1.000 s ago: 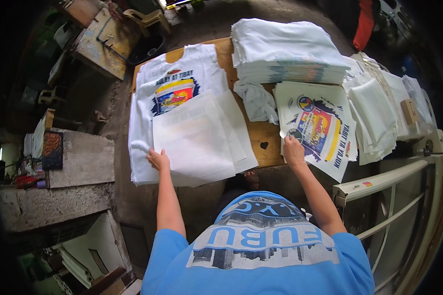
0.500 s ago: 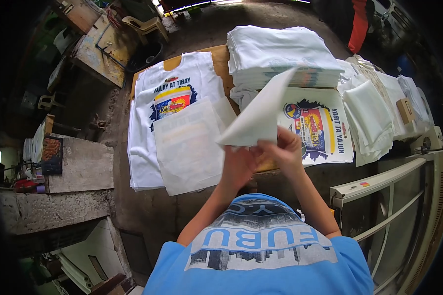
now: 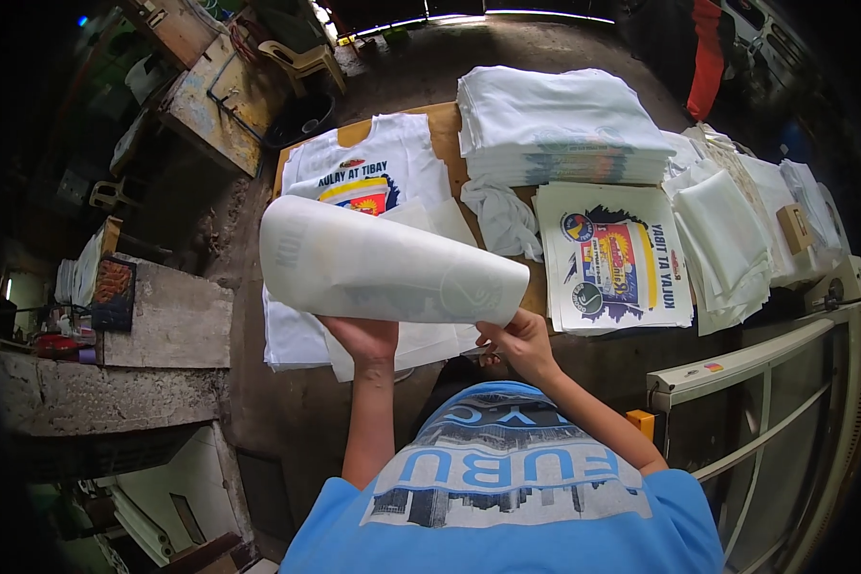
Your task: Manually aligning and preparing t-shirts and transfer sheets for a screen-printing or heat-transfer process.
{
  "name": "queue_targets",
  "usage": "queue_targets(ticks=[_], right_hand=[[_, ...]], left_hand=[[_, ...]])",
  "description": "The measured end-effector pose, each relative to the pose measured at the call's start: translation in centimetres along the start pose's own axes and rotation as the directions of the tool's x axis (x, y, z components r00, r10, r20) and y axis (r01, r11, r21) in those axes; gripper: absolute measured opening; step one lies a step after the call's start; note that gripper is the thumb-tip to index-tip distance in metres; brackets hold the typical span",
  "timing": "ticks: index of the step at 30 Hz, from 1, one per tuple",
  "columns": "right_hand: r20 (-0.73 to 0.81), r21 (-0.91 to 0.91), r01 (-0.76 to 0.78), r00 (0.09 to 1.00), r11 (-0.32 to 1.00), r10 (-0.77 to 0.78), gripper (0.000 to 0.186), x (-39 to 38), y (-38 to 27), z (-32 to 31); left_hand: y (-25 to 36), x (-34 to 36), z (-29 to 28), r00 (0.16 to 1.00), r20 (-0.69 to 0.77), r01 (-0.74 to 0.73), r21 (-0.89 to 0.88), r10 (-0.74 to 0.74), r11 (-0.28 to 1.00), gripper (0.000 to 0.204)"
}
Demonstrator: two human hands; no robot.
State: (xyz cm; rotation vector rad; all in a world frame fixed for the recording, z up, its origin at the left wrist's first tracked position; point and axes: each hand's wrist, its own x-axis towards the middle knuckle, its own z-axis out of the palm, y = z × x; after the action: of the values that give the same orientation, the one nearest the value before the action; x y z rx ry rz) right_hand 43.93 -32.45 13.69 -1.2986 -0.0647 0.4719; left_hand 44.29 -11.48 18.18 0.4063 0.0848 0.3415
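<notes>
A curled white printed paper sheet [image 3: 392, 266] hangs in the air above the table, a faint mirrored print showing through it. My right hand [image 3: 518, 344] pinches its lower right corner. Under its left part lies my left hand [image 3: 362, 337], palm turned up, the fingers hidden behind the paper. Below the sheet, a white sleeveless shirt [image 3: 413, 153] with a colourful bucket print is spread on the table, partly covered by pale paper sheets [image 3: 454, 228]. To the right sits a stack of printed transfer sheets [image 3: 569, 277] with a mirrored bucket design.
Behind the transfer sheets rises a tall stack of folded white shirts [image 3: 560, 110], a crumpled white cloth [image 3: 502, 218] beside it. More white cloth [image 3: 722, 230] and a small brown box [image 3: 791, 220] lie farther right. A white-framed machine [image 3: 737, 359] stands near my right elbow.
The sheet has swung left and down from upright above my hands to lying across the shirt. My left hand moved left beneath it; my right hand moved slightly down and left, holding its corner.
</notes>
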Motion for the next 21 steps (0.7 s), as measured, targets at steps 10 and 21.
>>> queue_targets(ticks=[10, 21], right_hand=[[0.265, 0.473, -0.180, 0.963, 0.862, 0.056, 0.035, 0.5, -0.6, 1.7], [0.037, 0.400, 0.109, 0.990, 0.910, -0.135, 0.072, 1.8, -3.4, -2.9]], left_hand=[[1.3, -0.8, 2.8, 0.968, 0.018, -0.215, 0.580, 0.251, 0.786, 0.029], [10.6, -2.6, -3.0, 0.981, -0.134, 0.018, 0.786, 0.141, 0.618, 0.035]])
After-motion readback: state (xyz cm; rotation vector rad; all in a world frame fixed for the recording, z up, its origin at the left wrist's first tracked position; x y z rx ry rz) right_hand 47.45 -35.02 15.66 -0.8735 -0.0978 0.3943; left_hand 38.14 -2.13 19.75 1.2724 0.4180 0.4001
